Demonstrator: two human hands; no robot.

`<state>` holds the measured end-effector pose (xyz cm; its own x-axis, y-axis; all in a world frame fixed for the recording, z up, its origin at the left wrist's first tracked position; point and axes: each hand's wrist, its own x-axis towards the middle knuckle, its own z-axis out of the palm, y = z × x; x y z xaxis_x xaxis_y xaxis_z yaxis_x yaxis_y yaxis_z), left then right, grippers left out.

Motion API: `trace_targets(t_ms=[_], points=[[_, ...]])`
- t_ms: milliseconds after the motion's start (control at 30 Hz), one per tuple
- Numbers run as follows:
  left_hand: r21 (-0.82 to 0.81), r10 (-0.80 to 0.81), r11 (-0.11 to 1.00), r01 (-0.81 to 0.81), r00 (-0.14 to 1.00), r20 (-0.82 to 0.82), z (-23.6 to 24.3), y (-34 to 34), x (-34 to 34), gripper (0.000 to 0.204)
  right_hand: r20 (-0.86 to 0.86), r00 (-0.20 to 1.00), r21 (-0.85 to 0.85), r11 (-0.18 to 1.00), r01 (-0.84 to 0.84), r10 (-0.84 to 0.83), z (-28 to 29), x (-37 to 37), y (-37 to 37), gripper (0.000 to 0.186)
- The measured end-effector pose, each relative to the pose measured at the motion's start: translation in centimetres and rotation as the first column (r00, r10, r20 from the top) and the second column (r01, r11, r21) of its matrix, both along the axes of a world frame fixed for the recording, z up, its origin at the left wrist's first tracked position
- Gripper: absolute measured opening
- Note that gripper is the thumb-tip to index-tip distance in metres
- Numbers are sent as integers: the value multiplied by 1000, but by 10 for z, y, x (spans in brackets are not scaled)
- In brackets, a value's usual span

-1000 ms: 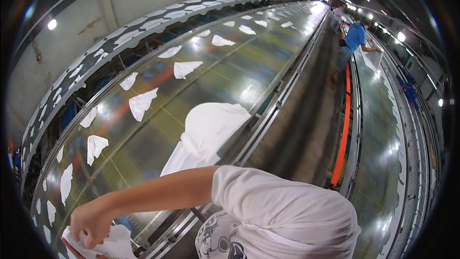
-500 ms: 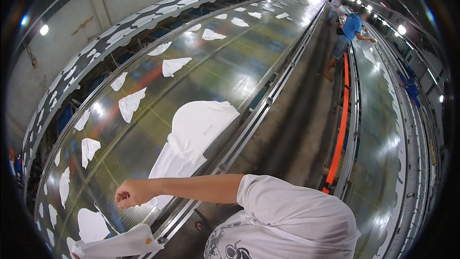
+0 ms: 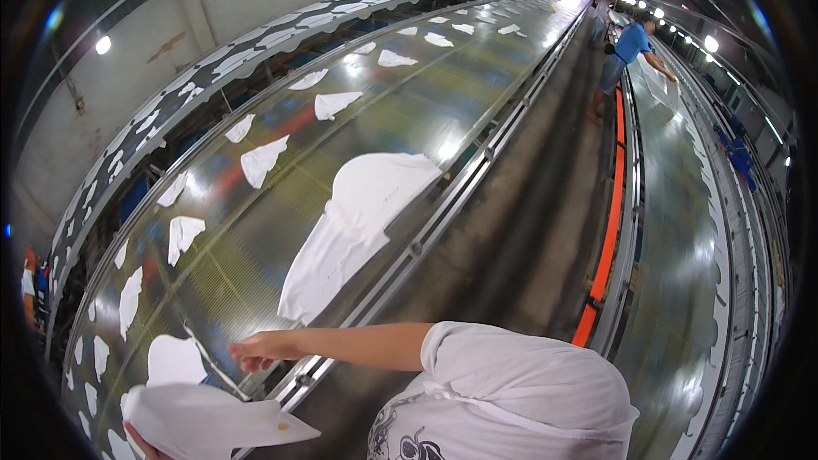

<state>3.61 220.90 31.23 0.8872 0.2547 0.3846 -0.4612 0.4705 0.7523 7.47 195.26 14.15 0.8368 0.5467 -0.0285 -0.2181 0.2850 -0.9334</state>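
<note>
My left hand (image 3: 139, 440) shows only in part at the lower left, its fingers closed around the edge of a white fabric piece (image 3: 200, 416). The piece hangs in a curved sheet with a pointed end toward the right and hides most of that hand. My right hand (image 3: 262, 349) is stretched over the near edge of a long glossy table (image 3: 226, 290), fingers loosely extended and holding nothing I can see. Beside it lie a thin pale strip (image 3: 217, 364) and another rounded white fabric piece (image 3: 176, 360). A large white fabric piece (image 3: 358, 213) lies flat farther along the table.
Several small white fabric scraps (image 3: 264, 160) lie in rows along the table. Metal rails (image 3: 417, 249) edge it beside the aisle (image 3: 503, 204). Across the aisle, a person in a blue shirt (image 3: 630, 44) leans over another long table (image 3: 669, 273) with an orange strip (image 3: 609, 247) along its side.
My right hand has shifted slightly right and its curled fingers have loosened. The fabric in my left hand has swung and spread, with fingers now showing. The person across the aisle has leaned farther over their table.
</note>
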Motion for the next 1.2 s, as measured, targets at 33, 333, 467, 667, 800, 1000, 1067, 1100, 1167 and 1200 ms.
trace_targets(t_ms=[33, 333, 467, 667, 800, 1000, 1067, 1100, 1167, 1200], points=[[9, -13, 1000, 13, 1000, -11, -1, 14, 3, 46, -151, 986, 92, 994, -54, 68, -15, -14, 19, 89], [-91, -304, 951, 297, 950, -76, 18, 133, -4, 45, -418, 807, 703, 712, -5, 418, -71, -134, 154, 73], [-90, -323, 942, 324, 946, 18, 38, 142, -10, 42, -441, 871, 486, 874, 27, 218, -45, -138, 175, 49], [-110, -434, 897, 429, 901, -25, 47, 154, -13, 45, -549, 825, 374, 922, 99, 134, -34, -144, 178, 29], [-152, -421, 901, 407, 904, -71, 22, 185, 0, 48, -470, 861, 443, 896, 38, 196, -35, -165, 175, 33], [4, -76, 997, 79, 975, -208, -26, 184, 46, 48, -471, 851, 417, 909, -20, 234, -7, -169, 163, 40], [26, -94, 994, 105, 959, -266, -56, 157, 47, 47, -425, 857, 513, 858, -35, 290, 9, -169, 161, 33], [32, -98, 993, 113, 948, -302, -73, 147, 42, 47, -373, 872, 529, 845, -80, 316, 17, -169, 155, 29], [33, -124, 988, 150, 909, -398, -105, 131, 26, 46, -326, 898, 536, 840, -81, 295, 27, -170, 148, 30], [12, -137, 987, 159, 885, -445, -123, 126, 14, 46, -297, 911, 545, 834, -84, 286, 30, -171, 143, 32]])
